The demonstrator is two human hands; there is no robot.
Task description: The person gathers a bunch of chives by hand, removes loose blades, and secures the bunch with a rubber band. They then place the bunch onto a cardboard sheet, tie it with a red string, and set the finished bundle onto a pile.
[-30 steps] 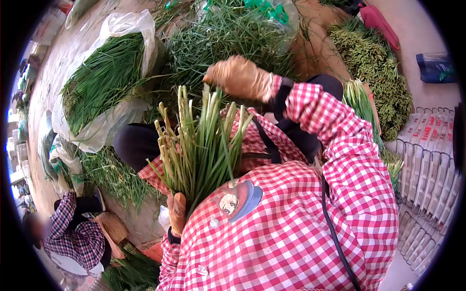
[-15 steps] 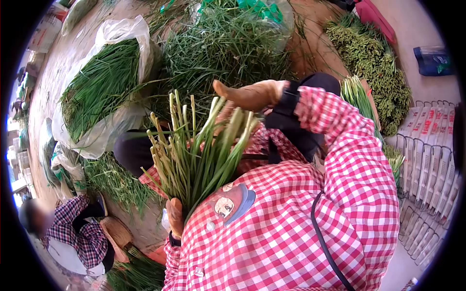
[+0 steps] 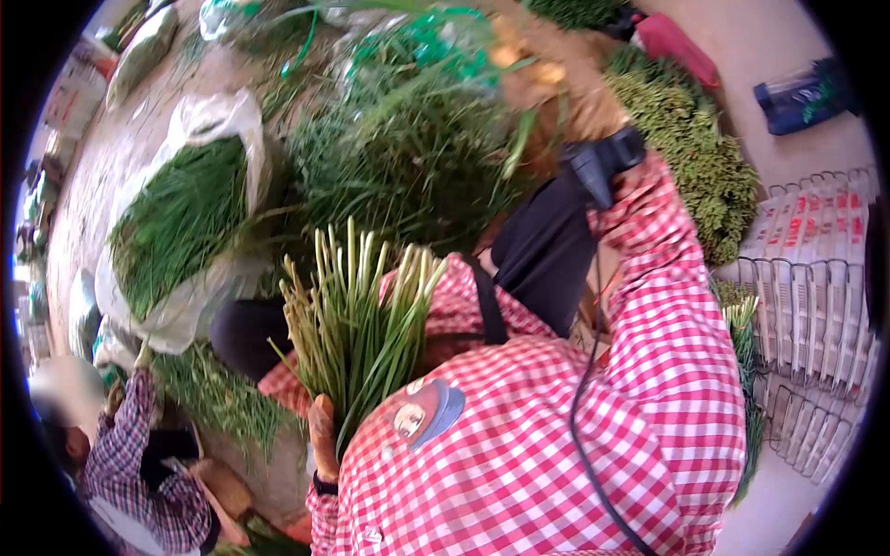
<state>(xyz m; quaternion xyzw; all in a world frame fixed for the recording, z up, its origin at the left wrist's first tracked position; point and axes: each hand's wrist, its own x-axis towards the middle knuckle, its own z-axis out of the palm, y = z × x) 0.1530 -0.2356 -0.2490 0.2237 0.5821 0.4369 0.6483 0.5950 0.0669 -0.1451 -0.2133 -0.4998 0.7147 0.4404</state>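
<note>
My left hand (image 3: 323, 435) is closed round the lower part of a bunch of long green stalks (image 3: 357, 334), held against my chest. Their pale, cut-looking ends point up and fan out. Away from the bunch, my right hand (image 3: 565, 97) reaches forward, its fingers smeared by motion. Blurred green blades (image 3: 408, 7) show near its fingertips at the top of the view. Beyond the bunch lies a large heap of loose green leaves (image 3: 399, 157), with the right hand at its right side.
An open plastic bag (image 3: 250, 139) holds green stalks at the left. Bundled green stalks (image 3: 691, 139) are stacked at the right, beside wire-edged crates (image 3: 807, 278). Another person (image 3: 158, 463) sits at the lower left, one arm raised. A blue bag (image 3: 807, 97) lies at the far right.
My right hand has left the top of the bunch and swung forward and to the right, over the floor. My left hand keeps the bunch. The other person has raised an arm.
</note>
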